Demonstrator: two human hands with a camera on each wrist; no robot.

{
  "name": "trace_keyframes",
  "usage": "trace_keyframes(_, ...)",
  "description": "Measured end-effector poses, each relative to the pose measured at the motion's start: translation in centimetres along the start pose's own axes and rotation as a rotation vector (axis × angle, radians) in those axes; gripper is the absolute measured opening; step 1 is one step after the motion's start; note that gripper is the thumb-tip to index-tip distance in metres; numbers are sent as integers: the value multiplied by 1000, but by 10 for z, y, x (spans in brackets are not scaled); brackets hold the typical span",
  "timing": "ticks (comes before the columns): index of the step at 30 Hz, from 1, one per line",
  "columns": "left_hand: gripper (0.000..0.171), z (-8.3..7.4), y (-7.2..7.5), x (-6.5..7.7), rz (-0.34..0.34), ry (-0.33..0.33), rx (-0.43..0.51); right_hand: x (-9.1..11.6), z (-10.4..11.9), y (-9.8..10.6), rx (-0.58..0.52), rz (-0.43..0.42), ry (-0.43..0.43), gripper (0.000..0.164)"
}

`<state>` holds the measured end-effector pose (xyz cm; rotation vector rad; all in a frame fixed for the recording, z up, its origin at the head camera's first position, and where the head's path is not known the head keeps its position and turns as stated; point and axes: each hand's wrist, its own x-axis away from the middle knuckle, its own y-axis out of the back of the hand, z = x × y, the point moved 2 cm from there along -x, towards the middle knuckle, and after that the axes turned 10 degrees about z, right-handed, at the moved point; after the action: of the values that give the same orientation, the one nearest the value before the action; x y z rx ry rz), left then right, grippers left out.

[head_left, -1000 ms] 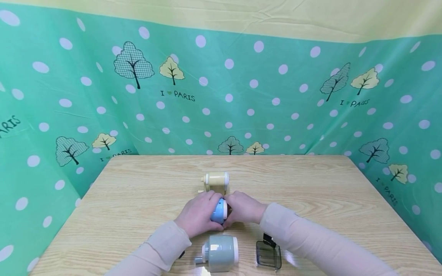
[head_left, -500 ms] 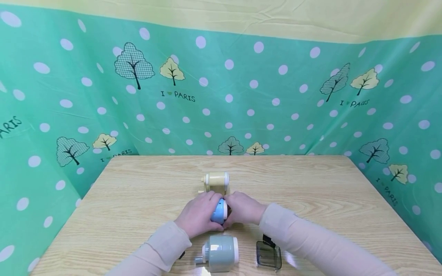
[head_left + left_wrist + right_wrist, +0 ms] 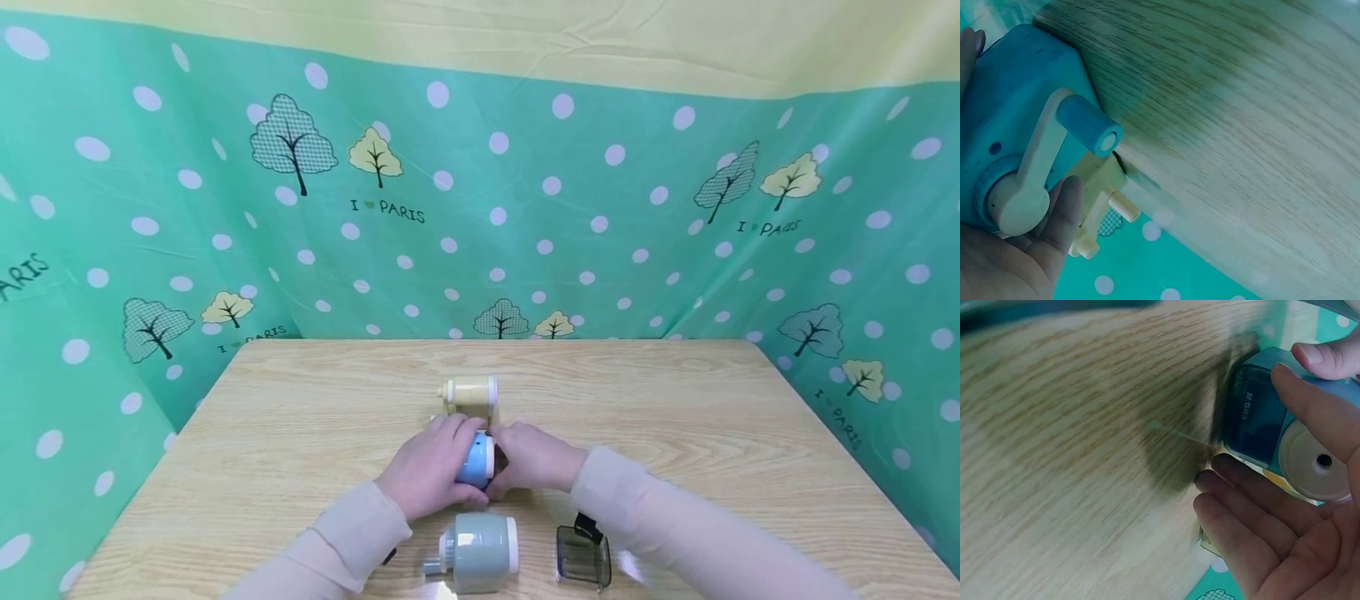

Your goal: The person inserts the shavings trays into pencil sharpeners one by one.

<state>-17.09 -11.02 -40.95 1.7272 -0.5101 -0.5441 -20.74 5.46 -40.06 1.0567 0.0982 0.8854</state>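
Note:
A blue crank pencil sharpener (image 3: 474, 461) is between my hands at the middle of the table. My left hand (image 3: 429, 467) grips its body from the crank side. The left wrist view shows its pale crank arm (image 3: 1041, 140) and blue knob (image 3: 1088, 124). From the white-faced end, my right hand (image 3: 536, 457) holds the sharpener with thumb and fingertips at opposite edges of its dark see-through drawer (image 3: 1254, 412). In the right wrist view that drawer sits in the body, beside a round white face (image 3: 1313, 459) with a pencil hole.
Just behind the hands stands a yellow crank sharpener (image 3: 471, 390). In front of them is a grey-green crank sharpener (image 3: 482, 550); a loose clear dark drawer (image 3: 583, 557) lies to its right, near my right sleeve. A green dotted curtain (image 3: 495, 208) hangs behind the wooden table (image 3: 300, 433).
My right wrist has shifted very slightly to the right. Both hands stay on the blue pencil sharpener, and the other things have not moved.

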Motion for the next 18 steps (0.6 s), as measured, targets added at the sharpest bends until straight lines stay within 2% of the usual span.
trace_keyframes(5, 90, 1, 1, 2, 1, 15, 8, 9, 2, 5, -15, -21, 3, 56)
trace_keyframes(10, 88, 2, 6, 4, -2, 45, 37, 21, 7, 11, 2, -66, -9, 66)
trace_keyframes(13, 87, 3, 10, 6, -19, 46, 26, 29, 10, 15, -7, -91, 3, 68)
trace_keyframes(18, 80, 4, 16, 8, -65, 23, -18, 40, 12, 19, 4, -127, 44, 61)
